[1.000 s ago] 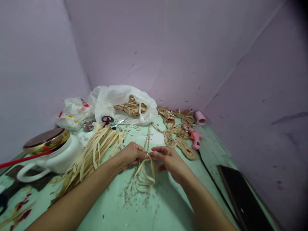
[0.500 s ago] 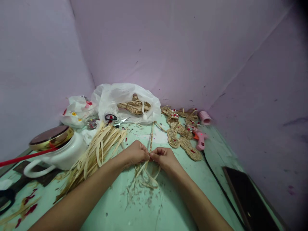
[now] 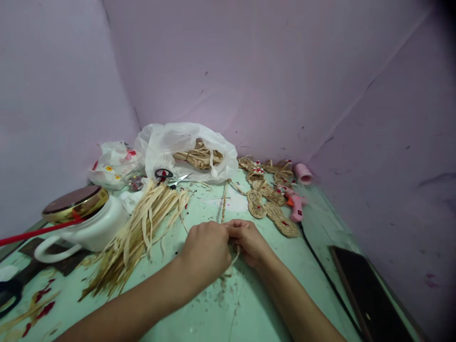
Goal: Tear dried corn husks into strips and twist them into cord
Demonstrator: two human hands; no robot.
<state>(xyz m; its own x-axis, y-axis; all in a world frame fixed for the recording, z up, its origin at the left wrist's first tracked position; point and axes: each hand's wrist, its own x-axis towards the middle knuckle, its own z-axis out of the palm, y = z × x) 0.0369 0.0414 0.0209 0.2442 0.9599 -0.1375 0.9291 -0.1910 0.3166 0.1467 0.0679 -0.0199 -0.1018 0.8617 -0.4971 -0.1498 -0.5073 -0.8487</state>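
Note:
A thin braided cord of straw-coloured fibre (image 3: 224, 204) runs from the back of the table down to my two hands. My left hand (image 3: 210, 249) is closed at its lower end, with its back turned to me and its fingertips hidden. Right beside it, my right hand (image 3: 245, 239) pinches the cord between thumb and fingers. Loose strand ends (image 3: 235, 256) hang below the grip, partly covered by my left hand. To the left lies a bundle of pale dry fibre strips (image 3: 142, 232).
Behind are a white plastic bag (image 3: 156, 147) with more fibre and scissors (image 3: 174, 181). Coiled braided pieces (image 3: 274, 209) lie right of centre, beside a pink glue gun (image 3: 295, 206). A white mug-like pot (image 3: 101, 228) stands left; a dark flat tablet-like object (image 3: 370, 294) lies right.
My left hand has turned over and moved down and right, covering most of the loose strands. My right hand stays nearly in place, its fingers curled further around.

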